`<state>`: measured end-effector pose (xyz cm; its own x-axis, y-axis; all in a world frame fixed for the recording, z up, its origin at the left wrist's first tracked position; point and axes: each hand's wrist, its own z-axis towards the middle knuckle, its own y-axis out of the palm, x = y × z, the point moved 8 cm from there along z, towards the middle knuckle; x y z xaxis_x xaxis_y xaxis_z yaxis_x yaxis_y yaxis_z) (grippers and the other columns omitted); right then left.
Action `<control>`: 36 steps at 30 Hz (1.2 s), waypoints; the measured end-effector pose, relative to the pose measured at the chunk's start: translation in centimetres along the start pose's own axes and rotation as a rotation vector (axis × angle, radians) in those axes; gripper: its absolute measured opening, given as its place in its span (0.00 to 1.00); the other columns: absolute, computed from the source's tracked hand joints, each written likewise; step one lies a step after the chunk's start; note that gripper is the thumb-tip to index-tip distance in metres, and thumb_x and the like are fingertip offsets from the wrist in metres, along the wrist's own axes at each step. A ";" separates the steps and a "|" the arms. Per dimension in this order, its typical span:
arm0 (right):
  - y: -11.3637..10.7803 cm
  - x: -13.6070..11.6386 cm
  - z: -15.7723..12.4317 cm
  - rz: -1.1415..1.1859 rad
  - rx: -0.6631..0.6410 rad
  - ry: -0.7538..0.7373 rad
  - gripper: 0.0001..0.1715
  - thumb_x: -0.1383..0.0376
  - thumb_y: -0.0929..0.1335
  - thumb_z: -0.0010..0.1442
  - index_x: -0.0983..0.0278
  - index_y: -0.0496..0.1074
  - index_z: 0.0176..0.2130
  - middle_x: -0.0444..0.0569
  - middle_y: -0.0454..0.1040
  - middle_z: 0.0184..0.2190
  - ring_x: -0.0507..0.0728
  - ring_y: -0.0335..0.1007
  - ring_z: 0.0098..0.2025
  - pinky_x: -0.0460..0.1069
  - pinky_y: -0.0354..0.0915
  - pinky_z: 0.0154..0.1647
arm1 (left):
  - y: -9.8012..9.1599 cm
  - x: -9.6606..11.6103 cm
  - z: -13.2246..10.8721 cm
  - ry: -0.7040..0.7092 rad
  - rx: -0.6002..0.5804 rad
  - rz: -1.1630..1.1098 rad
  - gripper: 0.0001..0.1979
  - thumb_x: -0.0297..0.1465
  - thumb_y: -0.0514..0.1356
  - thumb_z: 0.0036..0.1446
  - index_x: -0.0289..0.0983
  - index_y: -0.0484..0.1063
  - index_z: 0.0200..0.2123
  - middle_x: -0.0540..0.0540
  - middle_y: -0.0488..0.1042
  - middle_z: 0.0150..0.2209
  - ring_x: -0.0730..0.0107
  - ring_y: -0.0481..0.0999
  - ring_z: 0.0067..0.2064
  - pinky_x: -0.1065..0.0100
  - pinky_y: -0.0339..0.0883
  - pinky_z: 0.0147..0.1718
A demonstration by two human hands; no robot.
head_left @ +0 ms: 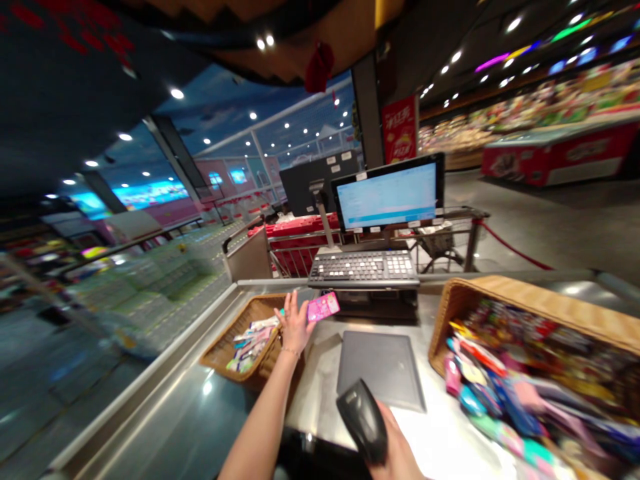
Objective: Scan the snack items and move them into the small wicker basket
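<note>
1. One flat pink plastic packet (324, 307) is held at its near end by the fingertips of the left hand (295, 328). It is raised over the counter at about 11 o'clock from the wearer, just in front of the keyboard's near edge.
2. The right hand (400, 450) is wrapped around a black handheld barcode scanner (361, 417) at 6 o'clock, low and close to the body, well apart from the packet.
3. Beside the left wrist, at 10 o'clock, lies a small shallow wicker basket (253, 310) of pale packets. At 3 o'clock a large wicker basket (530, 297) is heaped with bright wrapped sweets. Between them lies a flat grey square plate (383, 367). Beyond it, at 12 o'clock, are a grey keyboard (364, 267) and a lit blue-white monitor (390, 197).
4. What could go wrong, as I judge it: the hold on the packet is light and at one end only, so it could slip and fall among the other packets in the small basket. Its glossy wrap could also throw glare under the ceiling spots.
5. The surface is a brushed stainless steel counter (200, 413), shiny with reflections. The room is a supermarket. Red plastic baskets (295, 240) are stacked behind the keyboard, a red rope barrier (510, 248) hangs at 1 o'clock, and blurred stocked shelves stand at 2 o'clock under a dark ceiling.
</note>
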<state>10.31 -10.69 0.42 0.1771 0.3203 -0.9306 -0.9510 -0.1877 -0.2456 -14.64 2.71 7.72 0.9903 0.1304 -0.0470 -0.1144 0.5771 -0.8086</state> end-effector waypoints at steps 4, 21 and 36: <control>-0.1 -0.2 0.0 0.005 -0.008 0.013 0.31 0.69 0.68 0.50 0.63 0.73 0.54 0.57 0.76 0.55 0.66 0.71 0.61 0.58 0.66 0.63 | -0.2 -0.2 0.0 -0.011 -0.004 -0.003 0.25 0.32 0.65 0.53 0.39 0.72 0.55 0.31 0.51 0.71 0.40 0.48 0.72 0.25 0.41 0.61; 0.3 0.1 0.1 0.045 -0.036 0.017 0.28 0.67 0.68 0.52 0.62 0.74 0.53 0.57 0.77 0.55 0.65 0.71 0.60 0.58 0.67 0.63 | -0.8 -1.5 -0.3 -0.050 -0.009 0.031 0.26 0.32 0.67 0.51 0.40 0.72 0.55 0.32 0.52 0.70 0.42 0.47 0.72 0.25 0.42 0.61; 0.7 0.9 -0.1 0.050 -0.019 0.015 0.27 0.62 0.69 0.53 0.63 0.74 0.53 0.59 0.76 0.55 0.65 0.71 0.60 0.58 0.66 0.63 | -0.8 -2.1 -0.4 -0.058 -0.012 0.043 0.27 0.32 0.67 0.51 0.40 0.71 0.56 0.33 0.51 0.71 0.41 0.46 0.72 0.26 0.41 0.62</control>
<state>9.79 -10.62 -0.62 0.1340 0.2958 -0.9458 -0.9537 -0.2209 -0.2042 -16.62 1.66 8.20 0.9783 0.2016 -0.0484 -0.1557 0.5606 -0.8133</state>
